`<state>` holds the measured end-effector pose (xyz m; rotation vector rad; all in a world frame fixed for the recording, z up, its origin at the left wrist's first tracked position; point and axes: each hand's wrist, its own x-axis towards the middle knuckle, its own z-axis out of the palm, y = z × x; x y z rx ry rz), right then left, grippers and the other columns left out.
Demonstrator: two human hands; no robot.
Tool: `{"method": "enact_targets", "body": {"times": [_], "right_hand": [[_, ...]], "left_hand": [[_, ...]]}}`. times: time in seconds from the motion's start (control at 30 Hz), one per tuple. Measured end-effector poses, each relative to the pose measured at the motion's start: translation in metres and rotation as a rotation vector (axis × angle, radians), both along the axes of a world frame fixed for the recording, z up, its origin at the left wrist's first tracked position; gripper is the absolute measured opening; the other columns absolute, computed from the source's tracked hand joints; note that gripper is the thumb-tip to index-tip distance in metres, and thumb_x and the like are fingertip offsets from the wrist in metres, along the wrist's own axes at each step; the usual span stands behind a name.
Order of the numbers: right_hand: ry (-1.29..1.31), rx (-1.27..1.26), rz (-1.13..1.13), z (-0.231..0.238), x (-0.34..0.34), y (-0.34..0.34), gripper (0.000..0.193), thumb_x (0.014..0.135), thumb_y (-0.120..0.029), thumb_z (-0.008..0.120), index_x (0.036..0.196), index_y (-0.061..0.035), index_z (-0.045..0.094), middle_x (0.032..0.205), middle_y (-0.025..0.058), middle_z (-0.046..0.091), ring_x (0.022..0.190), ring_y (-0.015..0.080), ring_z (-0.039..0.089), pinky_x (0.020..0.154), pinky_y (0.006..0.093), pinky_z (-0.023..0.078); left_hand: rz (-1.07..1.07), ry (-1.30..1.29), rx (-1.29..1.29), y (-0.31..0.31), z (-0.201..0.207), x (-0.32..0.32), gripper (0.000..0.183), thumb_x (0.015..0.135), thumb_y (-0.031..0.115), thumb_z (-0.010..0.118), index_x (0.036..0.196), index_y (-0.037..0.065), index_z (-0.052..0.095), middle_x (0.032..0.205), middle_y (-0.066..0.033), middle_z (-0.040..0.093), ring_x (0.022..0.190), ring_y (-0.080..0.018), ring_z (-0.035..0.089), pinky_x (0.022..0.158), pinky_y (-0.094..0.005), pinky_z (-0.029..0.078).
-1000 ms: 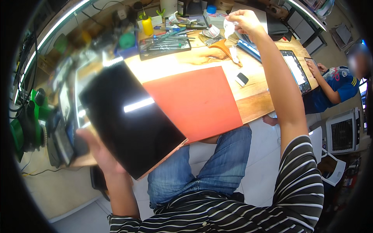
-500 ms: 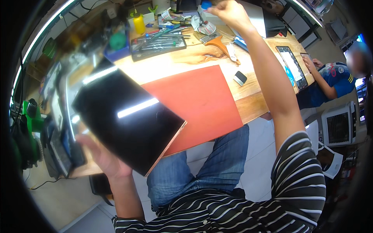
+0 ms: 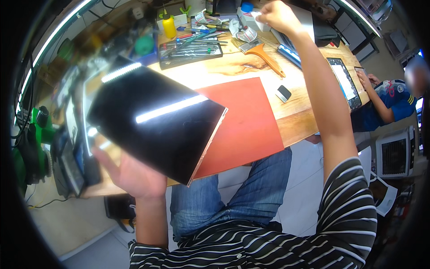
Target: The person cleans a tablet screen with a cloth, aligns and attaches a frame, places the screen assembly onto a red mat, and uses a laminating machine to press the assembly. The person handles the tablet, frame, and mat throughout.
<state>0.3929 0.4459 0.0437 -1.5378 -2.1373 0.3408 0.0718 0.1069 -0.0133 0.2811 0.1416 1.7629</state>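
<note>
Black panel (image 3: 156,127), partly hiding the red mat (image 3: 251,121), lies on the left hand (image 3: 142,177), thumb spread, fingers hidden, closure indeterminate; right hand (image 3: 278,19) pinches white scrap (image 3: 255,15).

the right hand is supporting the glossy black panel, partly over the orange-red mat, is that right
Not the right hand: the head view shows the left hand supporting the glossy black panel, partly over the orange-red mat.
</note>
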Motion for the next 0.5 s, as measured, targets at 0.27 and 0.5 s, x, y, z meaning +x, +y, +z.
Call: {"method": "enact_targets", "body": {"times": [0.27, 0.5], "right_hand": [[0.213, 0.226, -0.190, -0.027, -0.052, -0.008, 0.056, 0.077, -0.044, 0.080, 0.114, -0.0022, 0.071, 0.109, 0.0179, 0.072, 0.103, 0.0300, 0.069, 0.093, 0.0420, 0.051], [1.353, -0.639, 0.192, -0.044, 0.013, -0.238, 0.054, 0.106, -0.038, 0.039, 0.137, 0.0055, 0.048, 0.128, 0.0254, 0.060, 0.115, 0.0303, 0.063, 0.092, 0.0445, 0.054]], "left_hand": [[-0.031, 0.000, 0.028, -0.004, -0.001, 0.010, 0.079, 0.095, 0.061, 0.053, 0.148, 0.004, 0.038, 0.155, -0.0139, 0.037, 0.142, -0.0303, 0.034, 0.119, -0.0481, 0.020], [-0.246, -0.139, 0.143, 0.010, -0.006, 0.036, 0.077, 0.095, 0.061, 0.052, 0.147, 0.005, 0.041, 0.151, -0.0135, 0.044, 0.138, -0.0314, 0.041, 0.118, -0.0487, 0.026]]}}
